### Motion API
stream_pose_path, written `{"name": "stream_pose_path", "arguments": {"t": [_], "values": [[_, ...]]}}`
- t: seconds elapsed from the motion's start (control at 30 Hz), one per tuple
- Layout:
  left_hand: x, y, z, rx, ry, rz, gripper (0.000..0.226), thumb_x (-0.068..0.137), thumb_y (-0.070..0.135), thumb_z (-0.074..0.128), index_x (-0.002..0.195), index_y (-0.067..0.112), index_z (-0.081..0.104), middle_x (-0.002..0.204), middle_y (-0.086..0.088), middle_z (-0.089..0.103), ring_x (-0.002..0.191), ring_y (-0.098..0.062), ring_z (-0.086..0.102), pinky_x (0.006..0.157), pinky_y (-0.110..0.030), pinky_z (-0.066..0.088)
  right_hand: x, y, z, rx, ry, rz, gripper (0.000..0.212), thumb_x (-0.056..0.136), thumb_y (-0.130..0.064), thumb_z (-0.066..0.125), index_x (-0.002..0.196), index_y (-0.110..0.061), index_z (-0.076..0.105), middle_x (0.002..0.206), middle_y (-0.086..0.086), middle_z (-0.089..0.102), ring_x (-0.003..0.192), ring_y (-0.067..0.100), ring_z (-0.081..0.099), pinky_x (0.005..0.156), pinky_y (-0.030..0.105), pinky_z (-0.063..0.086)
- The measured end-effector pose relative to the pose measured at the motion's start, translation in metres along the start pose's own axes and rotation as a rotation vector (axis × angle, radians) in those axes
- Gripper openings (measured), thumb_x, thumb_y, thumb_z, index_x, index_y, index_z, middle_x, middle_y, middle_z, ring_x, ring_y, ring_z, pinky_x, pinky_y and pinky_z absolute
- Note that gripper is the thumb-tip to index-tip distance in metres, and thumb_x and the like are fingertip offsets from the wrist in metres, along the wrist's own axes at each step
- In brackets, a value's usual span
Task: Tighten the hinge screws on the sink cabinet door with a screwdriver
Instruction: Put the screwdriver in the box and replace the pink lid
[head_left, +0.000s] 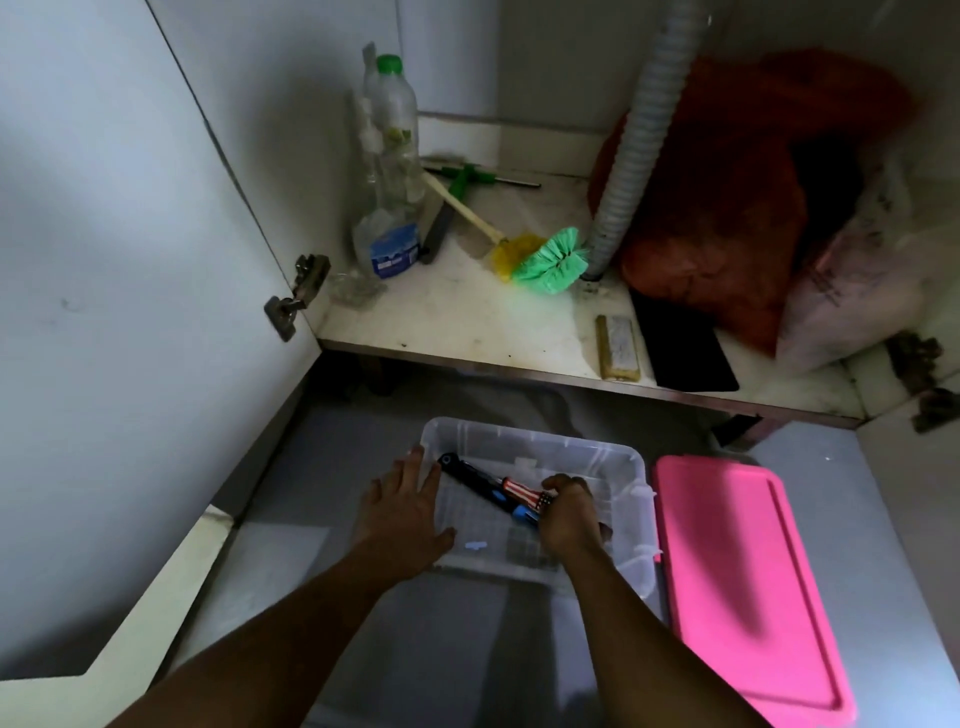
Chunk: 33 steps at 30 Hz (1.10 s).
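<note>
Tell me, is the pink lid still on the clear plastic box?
No, the pink lid lies flat on the floor to the right of the open clear box, into which both hands reach.

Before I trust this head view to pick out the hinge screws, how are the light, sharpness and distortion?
Head view: dim and bluish, with deep shadow under the cabinet floor; the door hinge is soft, so no screw heads resolve; wide-angle bending curves the door edge; the pink lid alone shows vividly.
</note>
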<state>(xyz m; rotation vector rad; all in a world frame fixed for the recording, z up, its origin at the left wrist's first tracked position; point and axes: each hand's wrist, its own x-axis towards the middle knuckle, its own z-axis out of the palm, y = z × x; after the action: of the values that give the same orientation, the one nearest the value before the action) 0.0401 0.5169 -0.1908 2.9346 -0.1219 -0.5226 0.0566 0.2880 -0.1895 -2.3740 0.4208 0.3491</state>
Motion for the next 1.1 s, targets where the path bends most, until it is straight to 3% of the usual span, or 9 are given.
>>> {"name": "stream_pose_path", "arguments": {"t": [0.13, 0.2, 0.37, 0.5, 0.67, 0.77, 0.87, 1.0, 1.1], "values": [[-0.001, 0.004, -0.012, 0.028, -0.045, -0.009, 0.107, 0.085, 0.069, 0.057, 0.16, 0.025, -0.006, 0.169, -0.009, -0.013, 0.156, -0.036, -0.005, 0.125, -0.057, 0.006, -0.006, -0.007, -0.012, 0.068, 0.022, 0.027, 0.03, 0.091, -0.002, 0.059, 0.114, -0.021, 0.058, 0.121, 0.006, 0.053, 0.093, 0.012, 0.053, 0.075, 0.015, 0.045], [-0.003, 0.015, -0.026, 0.034, -0.034, 0.013, 0.104, 0.085, 0.068, 0.057, 0.16, 0.025, 0.0, 0.17, -0.008, -0.007, 0.156, -0.035, -0.001, 0.124, -0.057, 0.007, -0.014, -0.013, -0.033, 0.058, 0.047, 0.004, 0.032, 0.09, 0.001, 0.06, 0.117, -0.016, 0.058, 0.124, 0.006, 0.052, 0.098, 0.014, 0.053, 0.073, 0.01, 0.043], [-0.007, 0.05, -0.064, -0.005, 0.049, 0.082, 0.1, 0.085, 0.062, 0.063, 0.16, 0.022, 0.009, 0.169, -0.01, 0.006, 0.156, -0.035, 0.003, 0.124, -0.057, 0.011, -0.024, -0.039, -0.096, -0.113, 0.167, -0.08, 0.029, 0.087, -0.007, 0.058, 0.114, -0.006, 0.069, 0.118, 0.014, 0.067, 0.111, 0.027, 0.063, 0.095, 0.028, 0.048], [-0.022, 0.101, -0.104, -0.005, 0.156, 0.241, 0.092, 0.084, 0.064, 0.062, 0.155, 0.023, 0.021, 0.162, -0.01, 0.028, 0.15, -0.034, 0.025, 0.119, -0.057, 0.027, -0.045, -0.049, -0.178, -0.37, 0.212, -0.061, 0.033, 0.093, -0.01, 0.051, 0.122, -0.001, 0.062, 0.123, 0.019, 0.063, 0.112, 0.031, 0.062, 0.086, 0.032, 0.049], [-0.019, 0.167, -0.134, -0.027, 0.134, 0.341, 0.093, 0.087, 0.061, 0.059, 0.159, 0.021, 0.015, 0.164, -0.01, 0.027, 0.151, -0.033, 0.027, 0.121, -0.053, 0.027, -0.053, -0.061, -0.31, -0.311, 0.135, 0.031, 0.036, 0.085, -0.006, 0.065, 0.119, 0.004, 0.063, 0.121, 0.023, 0.063, 0.108, 0.034, 0.062, 0.074, 0.028, 0.048], [-0.015, 0.203, -0.146, 0.014, 0.166, 0.406, 0.09, 0.087, 0.061, 0.058, 0.157, 0.018, 0.021, 0.156, -0.012, 0.04, 0.142, -0.033, 0.04, 0.116, -0.051, 0.035, -0.069, -0.068, -0.38, -0.305, 0.02, 0.075, 0.029, 0.087, -0.001, 0.068, 0.113, 0.009, 0.062, 0.103, 0.026, 0.066, 0.079, 0.034, 0.066, 0.056, 0.034, 0.059], [-0.005, 0.236, -0.148, 0.004, 0.193, 0.461, 0.09, 0.085, 0.059, 0.062, 0.155, 0.015, 0.027, 0.146, -0.014, 0.051, 0.133, -0.033, 0.05, 0.107, -0.047, 0.044, -0.077, -0.059, -0.423, -0.282, -0.008, 0.147, 0.026, 0.09, -0.001, 0.064, 0.112, 0.011, 0.062, 0.107, 0.028, 0.068, 0.096, 0.038, 0.069, 0.084, 0.048, 0.058], [0.017, 0.273, -0.14, 0.002, 0.123, 0.504, 0.092, 0.084, 0.061, 0.061, 0.157, 0.019, 0.025, 0.15, -0.011, 0.05, 0.134, -0.031, 0.051, 0.104, -0.042, 0.047, -0.076, -0.029, -0.427, -0.229, 0.027, 0.12, 0.015, 0.087, -0.004, 0.067, 0.102, 0.0, 0.07, 0.101, 0.021, 0.071, 0.093, 0.033, 0.07, 0.083, 0.043, 0.059], [0.042, 0.292, -0.118, 0.017, 0.116, 0.554, 0.088, 0.082, 0.064, 0.062, 0.153, 0.023, 0.031, 0.15, -0.008, 0.051, 0.132, -0.03, 0.054, 0.102, -0.04, 0.048, -0.067, 0.023, -0.394, -0.138, 0.123, 0.087, 0.023, 0.084, -0.011, 0.073, 0.106, -0.007, 0.071, 0.098, 0.013, 0.07, 0.084, 0.027, 0.069, 0.08, 0.039, 0.058]]}}
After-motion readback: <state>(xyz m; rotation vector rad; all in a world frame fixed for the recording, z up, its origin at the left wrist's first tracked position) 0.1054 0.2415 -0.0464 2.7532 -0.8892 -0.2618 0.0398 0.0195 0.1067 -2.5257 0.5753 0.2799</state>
